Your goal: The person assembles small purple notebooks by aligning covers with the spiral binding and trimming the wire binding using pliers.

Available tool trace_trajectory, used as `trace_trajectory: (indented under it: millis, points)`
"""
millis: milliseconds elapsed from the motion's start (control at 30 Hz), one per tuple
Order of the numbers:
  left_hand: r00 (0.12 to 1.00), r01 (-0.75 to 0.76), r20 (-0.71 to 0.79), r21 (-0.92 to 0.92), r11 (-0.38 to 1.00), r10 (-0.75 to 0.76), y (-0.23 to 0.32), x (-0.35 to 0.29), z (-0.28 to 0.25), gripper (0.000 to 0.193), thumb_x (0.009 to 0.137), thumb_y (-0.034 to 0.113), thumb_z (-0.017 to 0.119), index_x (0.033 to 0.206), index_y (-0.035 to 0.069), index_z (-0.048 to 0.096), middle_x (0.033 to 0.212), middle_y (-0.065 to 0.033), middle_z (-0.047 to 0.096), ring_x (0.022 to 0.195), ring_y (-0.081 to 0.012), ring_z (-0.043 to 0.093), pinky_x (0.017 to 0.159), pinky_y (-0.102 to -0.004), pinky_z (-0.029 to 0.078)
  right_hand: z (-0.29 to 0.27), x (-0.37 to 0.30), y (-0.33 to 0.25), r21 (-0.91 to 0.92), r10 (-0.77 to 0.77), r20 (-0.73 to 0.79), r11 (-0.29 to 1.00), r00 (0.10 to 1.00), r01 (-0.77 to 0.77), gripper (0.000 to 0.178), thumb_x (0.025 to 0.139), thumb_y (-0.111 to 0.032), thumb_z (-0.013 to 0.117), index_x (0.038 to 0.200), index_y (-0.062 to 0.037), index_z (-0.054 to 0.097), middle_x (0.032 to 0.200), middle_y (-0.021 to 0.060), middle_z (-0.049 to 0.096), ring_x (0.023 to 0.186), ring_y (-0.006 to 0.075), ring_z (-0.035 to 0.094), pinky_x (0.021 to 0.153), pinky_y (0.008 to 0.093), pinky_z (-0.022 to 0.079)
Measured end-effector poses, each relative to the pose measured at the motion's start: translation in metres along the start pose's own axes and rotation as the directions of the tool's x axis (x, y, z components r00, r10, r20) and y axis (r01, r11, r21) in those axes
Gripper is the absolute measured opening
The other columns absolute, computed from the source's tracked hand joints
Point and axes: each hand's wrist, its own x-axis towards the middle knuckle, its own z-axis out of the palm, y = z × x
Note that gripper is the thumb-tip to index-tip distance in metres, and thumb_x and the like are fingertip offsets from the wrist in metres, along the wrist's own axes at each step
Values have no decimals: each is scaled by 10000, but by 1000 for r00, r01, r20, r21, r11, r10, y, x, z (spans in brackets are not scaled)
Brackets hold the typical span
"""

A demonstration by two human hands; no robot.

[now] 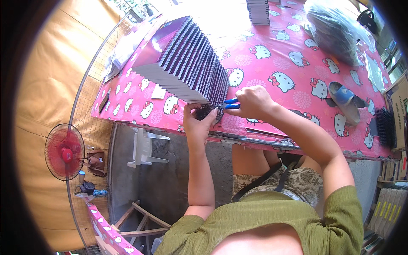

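Note:
A tall stack of wire-bound notebooks (193, 59) with purple covers and pale page edges lies on the pink table, its bindings toward the right. My right hand (254, 101) is closed around blue-handled pliers (231, 103), whose jaws reach the near end of the stack. My left hand (196, 123) pinches a dark, bristly bundle, apparently black binding wire (205, 111), at that same end, close to the plier jaws. The exact bite of the jaws is too small to make out.
A pink patterned tablecloth (293, 80) covers the table. On it are a blue-and-grey roll-like object (345, 102), a plastic-wrapped bundle (331, 34), and a second notebook stack (258, 12). Black wire combs (384, 127) lie at right. A red fan (66, 153) and white stool (143, 148) are left.

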Motion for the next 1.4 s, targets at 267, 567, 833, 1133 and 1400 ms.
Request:
trace_trajectory:
  millis: [267, 567, 833, 1133, 1400]
  points:
    - [988, 152, 13, -147, 977, -152, -8, -1, -5, 436, 746, 2, 738, 1077, -6, 455, 865, -138, 641, 660, -160, 633, 531, -249, 522, 37, -3, 27, -203, -203, -465, 972, 861, 120, 629, 758, -611, 628, 786, 17, 616, 792, 170, 626, 728, 297, 643, 674, 402, 508]
    - [989, 146, 9, -152, 978, -146, -16, 1, -4, 433, 705, 18, 785, 1033, -3, 503, 863, -122, 649, 652, -151, 625, 510, -234, 503, 25, -2, 13, -90, -49, -178, 995, 983, 34, 577, 769, -592, 617, 706, -20, 654, 619, 106, 631, 589, 261, 656, 548, 391, 507]
    - [992, 129, 4, -121, 984, -130, -19, -1, 1, 450, 699, 25, 791, 1039, -2, 498, 878, -113, 641, 657, -137, 628, 508, -223, 520, 40, 2, 25, -235, -228, -405, 962, 885, 140, 592, 758, -588, 636, 801, 2, 645, 707, 119, 632, 651, 272, 646, 619, 371, 515]
    - [992, 119, -7, -232, 965, -124, -30, -1, 1, 400, 740, 36, 760, 1043, -2, 502, 854, -113, 650, 637, -135, 631, 485, -219, 506, 31, -4, 16, -111, -73, -177, 992, 981, 54, 566, 759, -589, 621, 706, -28, 665, 591, 124, 629, 572, 286, 655, 566, 394, 528]
    - [993, 114, -18, -105, 988, -117, -29, -7, 7, 478, 698, 33, 800, 1061, -4, 492, 889, -109, 635, 664, -139, 625, 491, -214, 487, 50, -1, 24, -185, -195, -407, 974, 892, 128, 606, 734, -590, 658, 798, 11, 618, 801, 166, 624, 780, 301, 635, 714, 398, 497]
